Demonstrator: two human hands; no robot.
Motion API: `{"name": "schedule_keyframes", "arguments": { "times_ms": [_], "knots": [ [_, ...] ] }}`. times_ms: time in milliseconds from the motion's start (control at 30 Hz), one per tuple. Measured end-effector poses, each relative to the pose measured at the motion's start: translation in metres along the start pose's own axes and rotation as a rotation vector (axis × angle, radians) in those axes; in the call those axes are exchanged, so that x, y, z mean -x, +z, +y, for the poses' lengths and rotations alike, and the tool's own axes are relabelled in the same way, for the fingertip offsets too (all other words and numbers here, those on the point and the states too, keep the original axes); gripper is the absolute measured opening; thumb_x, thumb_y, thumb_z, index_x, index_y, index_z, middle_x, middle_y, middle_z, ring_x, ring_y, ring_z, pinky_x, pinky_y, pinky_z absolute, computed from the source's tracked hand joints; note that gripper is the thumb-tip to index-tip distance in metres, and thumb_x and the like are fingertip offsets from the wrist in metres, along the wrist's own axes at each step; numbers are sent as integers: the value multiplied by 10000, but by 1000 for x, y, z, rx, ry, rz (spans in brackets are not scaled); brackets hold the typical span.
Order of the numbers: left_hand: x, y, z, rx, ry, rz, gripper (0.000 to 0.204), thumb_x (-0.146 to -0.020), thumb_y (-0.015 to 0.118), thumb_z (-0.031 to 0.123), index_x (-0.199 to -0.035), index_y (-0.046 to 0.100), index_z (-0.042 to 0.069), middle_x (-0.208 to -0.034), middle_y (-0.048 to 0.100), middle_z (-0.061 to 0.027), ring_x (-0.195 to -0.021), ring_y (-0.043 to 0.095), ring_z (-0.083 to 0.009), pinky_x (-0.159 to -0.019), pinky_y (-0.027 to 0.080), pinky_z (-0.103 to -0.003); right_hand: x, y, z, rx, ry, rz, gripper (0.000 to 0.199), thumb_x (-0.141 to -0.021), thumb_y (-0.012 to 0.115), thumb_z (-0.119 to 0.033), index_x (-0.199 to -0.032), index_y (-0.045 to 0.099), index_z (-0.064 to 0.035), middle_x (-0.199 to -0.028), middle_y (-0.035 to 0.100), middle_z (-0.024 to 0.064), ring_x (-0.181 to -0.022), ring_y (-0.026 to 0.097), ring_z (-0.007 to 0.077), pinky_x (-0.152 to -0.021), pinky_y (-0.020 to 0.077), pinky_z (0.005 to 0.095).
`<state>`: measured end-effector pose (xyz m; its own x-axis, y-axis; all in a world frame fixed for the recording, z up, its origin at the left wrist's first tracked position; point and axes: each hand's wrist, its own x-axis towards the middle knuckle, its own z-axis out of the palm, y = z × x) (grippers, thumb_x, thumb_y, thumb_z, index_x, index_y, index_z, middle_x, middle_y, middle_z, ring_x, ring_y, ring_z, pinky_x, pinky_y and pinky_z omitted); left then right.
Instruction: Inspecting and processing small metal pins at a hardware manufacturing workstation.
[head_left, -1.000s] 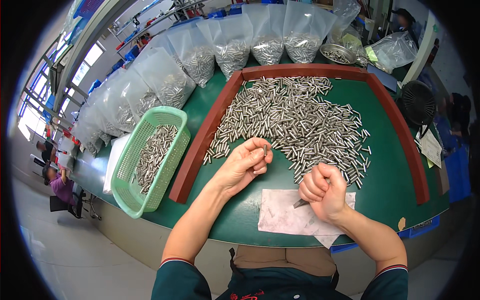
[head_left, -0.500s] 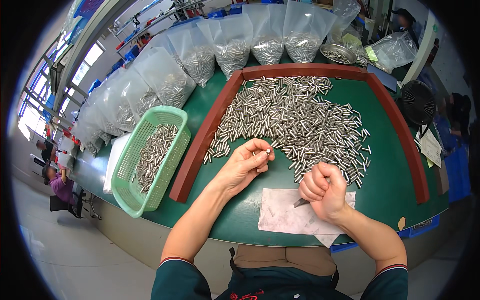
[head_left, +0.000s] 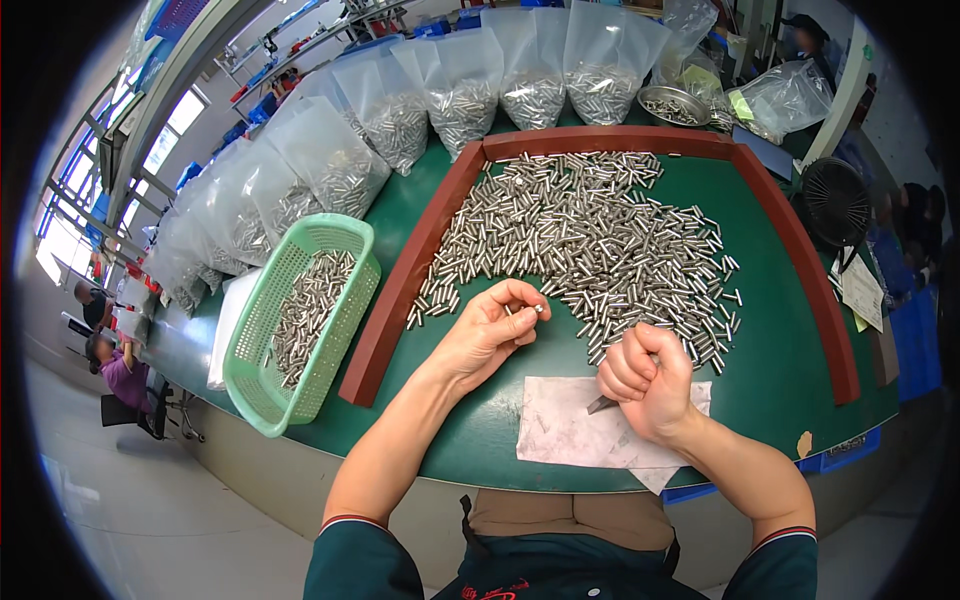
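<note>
While pinched, steel pin [head_left: 536, 309] gleams.

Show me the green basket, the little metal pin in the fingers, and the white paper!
green basket [head_left: 352, 236]: head view, on its far rim.
metal pin [head_left: 537, 309]: head view, on its tip beyond the left hand's fingertips.
white paper [head_left: 560, 432]: head view, on its bare left part.

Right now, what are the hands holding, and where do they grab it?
The left hand pinches one small metal pin by its end, between its fingers. The right hand is fisted around a small dark tool; only its tip shows.
</note>
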<state>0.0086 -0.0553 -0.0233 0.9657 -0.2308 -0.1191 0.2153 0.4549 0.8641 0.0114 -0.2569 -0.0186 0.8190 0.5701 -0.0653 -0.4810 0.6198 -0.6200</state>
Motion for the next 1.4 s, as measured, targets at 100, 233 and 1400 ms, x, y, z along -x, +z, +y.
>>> {"name": "schedule_keyframes", "arguments": {
  "times_ms": [100,233,1400],
  "knots": [
    [4,4,0,-196,-69,4,112,-836,546,130,-900,516,43,-755,524,-4,-624,413,-43,-556,327,-175,0,-1,-3,16,-57,-1,401,-849,323,-204,-465,241,-122,-397,235,-14,-353,163,85,-365,156,244],
    [15,32,-11,-716,-15,-74,123,-848,525,128,-851,508,7,-667,470,41,-573,409,-33,-505,324,-168,-5,-4,-17,49,-238,-4,402,-853,320,-193,-467,235,-120,-401,231,-13,-357,169,85,-368,169,245],
    [25,52,-31,-1345,201,-26,163,-658,686,77,-644,534,20,-473,478,-84,-400,456,-218,-395,353,-308,3,-4,3,123,-235,-18,393,-838,332,-181,-459,266,-99,-411,261,-5,-383,196,85,-389,181,241]
  ]
}}
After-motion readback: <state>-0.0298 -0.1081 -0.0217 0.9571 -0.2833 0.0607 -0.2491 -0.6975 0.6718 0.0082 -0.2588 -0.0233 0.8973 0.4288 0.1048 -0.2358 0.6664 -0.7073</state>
